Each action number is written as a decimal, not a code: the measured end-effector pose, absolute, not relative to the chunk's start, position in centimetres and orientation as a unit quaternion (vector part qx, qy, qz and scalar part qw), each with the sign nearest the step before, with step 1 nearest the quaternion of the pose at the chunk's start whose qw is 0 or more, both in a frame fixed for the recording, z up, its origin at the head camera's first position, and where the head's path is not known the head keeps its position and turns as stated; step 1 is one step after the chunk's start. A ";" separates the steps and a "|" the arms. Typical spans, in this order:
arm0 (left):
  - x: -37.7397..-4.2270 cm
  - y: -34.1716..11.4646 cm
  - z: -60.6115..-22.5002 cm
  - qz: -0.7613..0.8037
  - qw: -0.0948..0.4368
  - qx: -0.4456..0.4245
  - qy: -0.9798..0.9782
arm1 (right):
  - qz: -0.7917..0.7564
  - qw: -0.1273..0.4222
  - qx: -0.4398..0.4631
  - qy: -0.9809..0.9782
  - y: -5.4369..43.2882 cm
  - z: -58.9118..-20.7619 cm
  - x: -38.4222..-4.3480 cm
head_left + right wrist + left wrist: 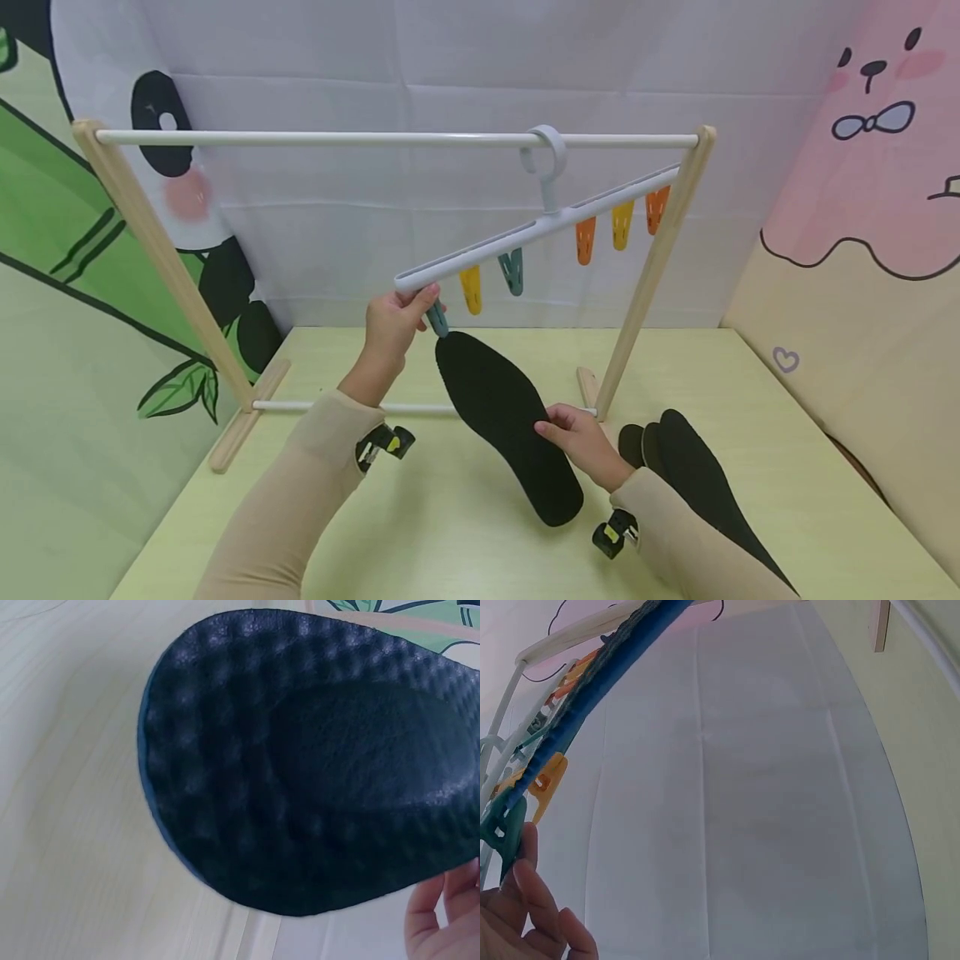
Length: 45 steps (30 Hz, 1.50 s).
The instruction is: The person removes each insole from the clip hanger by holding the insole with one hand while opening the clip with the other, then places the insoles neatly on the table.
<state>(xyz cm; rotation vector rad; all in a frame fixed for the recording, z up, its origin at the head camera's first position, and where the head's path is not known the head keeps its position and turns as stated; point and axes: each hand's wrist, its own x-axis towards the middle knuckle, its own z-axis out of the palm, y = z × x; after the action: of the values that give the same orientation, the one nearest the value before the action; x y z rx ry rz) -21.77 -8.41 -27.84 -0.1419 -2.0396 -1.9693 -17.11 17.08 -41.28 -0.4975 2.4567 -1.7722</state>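
Observation:
A black shoe insole (pixel 498 408) slants down from the lowered left end of a white clip hanger (pixel 480 255). Its upper tip meets a teal clip (pixel 437 320), which my left hand (pixel 390 333) pinches. In the left wrist view the insole's blue edge runs into that teal clip (pixel 508 829), fingers beside it. My right hand (pixel 585 442) grips the insole's side edge between thumb and fingers, lower down. The right wrist view shows the insole's dimpled heel (pixel 225 765) close up.
The hanger hooks over the top rail (pixel 337 139) of a wooden-legged rack. More yellow, teal and orange clips (pixel 585 242) hang along it. Several dark insoles (pixel 693 467) lie on the table (pixel 810 500) by my right forearm. Printed cloth stands behind and at both sides.

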 end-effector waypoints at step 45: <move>-24.3 -10.5 -26.9 -0.744 0.143 0.033 -0.652 | -0.544 -0.038 -0.022 0.838 24.3 -40.8 -16.9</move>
<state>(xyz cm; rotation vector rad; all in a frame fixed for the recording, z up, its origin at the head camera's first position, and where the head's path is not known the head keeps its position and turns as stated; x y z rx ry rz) -24.31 -10.54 -26.93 0.0964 -1.8808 -2.1460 -16.92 24.26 -40.85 -0.0720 2.6986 -1.7507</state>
